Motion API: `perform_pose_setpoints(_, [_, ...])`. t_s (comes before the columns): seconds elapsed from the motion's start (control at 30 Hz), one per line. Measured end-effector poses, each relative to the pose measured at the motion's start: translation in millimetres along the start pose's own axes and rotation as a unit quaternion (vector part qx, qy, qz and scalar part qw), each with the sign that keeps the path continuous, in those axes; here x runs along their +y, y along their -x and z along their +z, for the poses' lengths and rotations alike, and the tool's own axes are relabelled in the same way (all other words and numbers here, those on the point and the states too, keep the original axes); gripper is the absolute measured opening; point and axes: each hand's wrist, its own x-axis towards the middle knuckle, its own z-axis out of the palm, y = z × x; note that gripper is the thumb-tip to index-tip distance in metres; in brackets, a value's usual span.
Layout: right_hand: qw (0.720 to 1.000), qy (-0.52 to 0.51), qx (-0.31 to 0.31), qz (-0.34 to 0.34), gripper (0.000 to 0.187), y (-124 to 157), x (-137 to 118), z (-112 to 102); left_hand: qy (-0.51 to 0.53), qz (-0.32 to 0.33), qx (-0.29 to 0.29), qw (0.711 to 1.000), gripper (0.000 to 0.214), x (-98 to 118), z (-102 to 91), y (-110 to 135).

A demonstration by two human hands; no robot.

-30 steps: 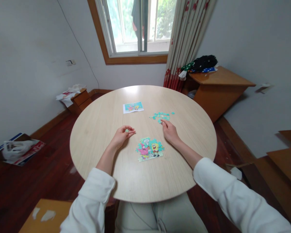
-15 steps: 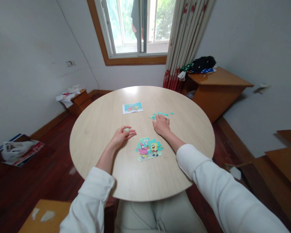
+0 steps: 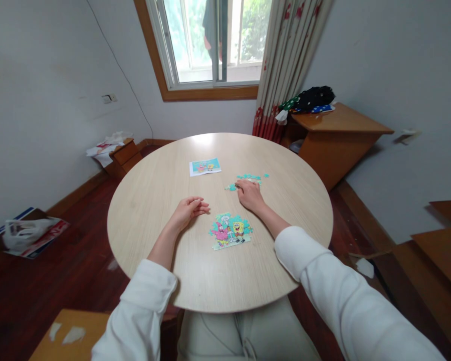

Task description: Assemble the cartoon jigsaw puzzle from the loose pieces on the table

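A partly joined jigsaw puzzle with cartoon figures lies flat near the middle of the round table. To its upper left hovers my left hand, thumb and fingers closed on a small puzzle piece that is mostly hidden. My right hand rests palm down beyond the puzzle, fingers bent over a spread of loose turquoise puzzle pieces. Some of these pieces are covered by the hand. Just left of its fingertips lie a few loose pieces.
A printed picture sheet lies farther back on the round table. One stray piece sits right of the loose pile. Behind the table are a window and a curtain; a wooden desk with clothes stands at the right.
My right hand has drawn its fingers in, and several loose pieces now show farther left of it. My left hand has turned slightly, hiding more of its piece.
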Motion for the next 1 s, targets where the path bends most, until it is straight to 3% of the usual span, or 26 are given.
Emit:
perform_pose_setpoints(0.2, [0.999, 0.020, -0.004, -0.028, 0.036, 2.1, -1.9, -1.6, 0.004, 0.002, -0.011, 1.000, 0.017, 3.4, 1.8, 2.3])
perform_pose_setpoints(0.43, [0.999, 0.025, 0.000, -0.046, 0.020, 3.0, -0.5, -0.5, -0.001, 0.004, -0.018, 1.000, 0.020, 3.9, 0.7, 2.7])
perform_pose_setpoints(1.0, [0.999, 0.015, 0.012, -0.032, 0.010, 2.8, -3.8, -4.2, -0.065, 0.055, -0.008, 0.996, 0.037, -1.2, -4.7, 0.5])
